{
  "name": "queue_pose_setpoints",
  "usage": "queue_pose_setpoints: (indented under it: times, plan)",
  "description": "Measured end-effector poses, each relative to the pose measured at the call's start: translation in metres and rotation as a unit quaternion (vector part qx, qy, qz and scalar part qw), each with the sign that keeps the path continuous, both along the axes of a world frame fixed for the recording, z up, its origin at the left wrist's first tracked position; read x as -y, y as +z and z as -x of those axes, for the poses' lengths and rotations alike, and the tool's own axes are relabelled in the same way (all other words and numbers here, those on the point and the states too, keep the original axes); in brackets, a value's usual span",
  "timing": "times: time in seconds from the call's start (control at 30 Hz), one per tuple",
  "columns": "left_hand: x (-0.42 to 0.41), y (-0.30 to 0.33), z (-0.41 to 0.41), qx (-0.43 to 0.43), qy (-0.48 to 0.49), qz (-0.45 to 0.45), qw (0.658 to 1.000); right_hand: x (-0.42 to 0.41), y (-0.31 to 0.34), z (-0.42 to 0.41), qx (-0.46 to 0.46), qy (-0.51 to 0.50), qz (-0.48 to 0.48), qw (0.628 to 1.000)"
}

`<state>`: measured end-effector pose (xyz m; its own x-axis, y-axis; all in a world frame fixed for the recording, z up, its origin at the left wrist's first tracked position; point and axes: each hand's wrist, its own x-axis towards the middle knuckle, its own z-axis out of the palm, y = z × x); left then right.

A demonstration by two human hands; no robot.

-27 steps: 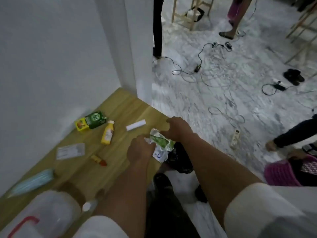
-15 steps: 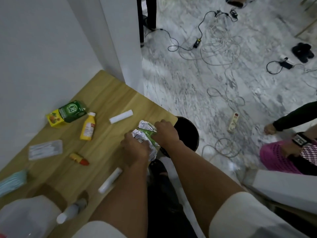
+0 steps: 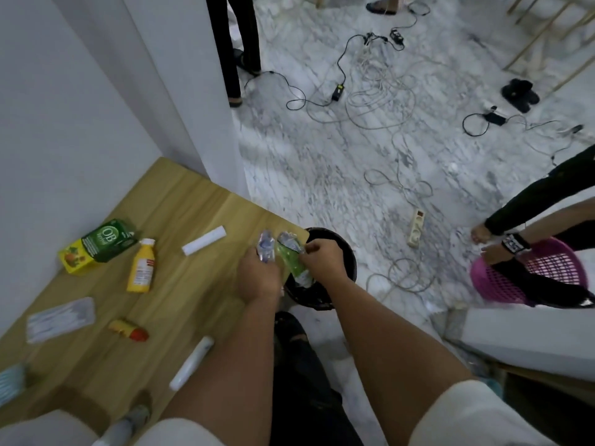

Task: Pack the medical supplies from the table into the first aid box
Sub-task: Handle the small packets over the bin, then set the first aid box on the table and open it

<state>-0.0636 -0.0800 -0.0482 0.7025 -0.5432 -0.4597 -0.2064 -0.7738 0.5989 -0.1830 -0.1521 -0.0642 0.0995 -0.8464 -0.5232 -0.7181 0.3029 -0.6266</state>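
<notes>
Holding crinkly wrappers, both hands are up at the far corner of the wooden table (image 3: 180,284). The left hand (image 3: 259,276) has its fingers curled tight round a clear, silvery wrapper (image 3: 266,249). The right hand (image 3: 322,260) pinches a green and clear wrapper (image 3: 294,260) between thumb and fingers. The two wrappers are just beside each other, and the green one hangs down over a black bin (image 3: 338,278) that stands on the floor right at the table's edge.

On the table lie the things to pack. A green and yellow box (image 3: 98,244) sits near the wall, and a yellow bottle (image 3: 141,265) with a white cap lies just beside it. A flat white stick-shaped pack (image 3: 203,240) lies farther out, near the hands. Closer in there is a clear flat packet (image 3: 61,318), a little yellow tube with a red cap (image 3: 128,329), and a long white tube (image 3: 192,362) next to the left arm. A blue face mask (image 3: 11,381) peeks in at the left edge. At the bottom edge is a pale see-through shape (image 3: 38,428) (too blurry to tell if it is the first aid box) and a small white bottle (image 3: 124,424).

Cables (image 3: 380,101) curl all over the marble floor, and a pink basket (image 3: 528,272) sits at the right.
</notes>
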Motion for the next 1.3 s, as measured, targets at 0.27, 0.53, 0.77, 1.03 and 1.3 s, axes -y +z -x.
queue_pose_setpoints:
  times: [0.27, 0.53, 0.77, 1.03, 1.3]
  plan:
    - [0.071, 0.014, 0.078, 0.021, -0.205, -0.062, 0.977, 0.029, -0.006, 0.078, -0.065, -0.106, -0.009, 0.992]
    - [0.091, -0.008, 0.090, 0.021, -0.234, -0.065, 0.970, 0.053, -0.023, 0.103, -0.135, -0.034, -0.004, 0.990]
    - [0.070, 0.050, 0.009, 0.063, -0.195, 0.019, 0.978, 0.049, 0.041, 0.020, -0.132, 0.176, 0.098, 0.970]
    - [-0.099, 0.096, -0.183, 0.265, -0.075, 0.033, 0.961, -0.040, 0.099, -0.191, -0.071, 0.411, 0.272, 0.867]
    - [-0.303, 0.094, -0.273, 0.397, 0.105, 0.046, 0.911, -0.192, 0.104, -0.322, 0.058, 0.536, 0.465, 0.702]
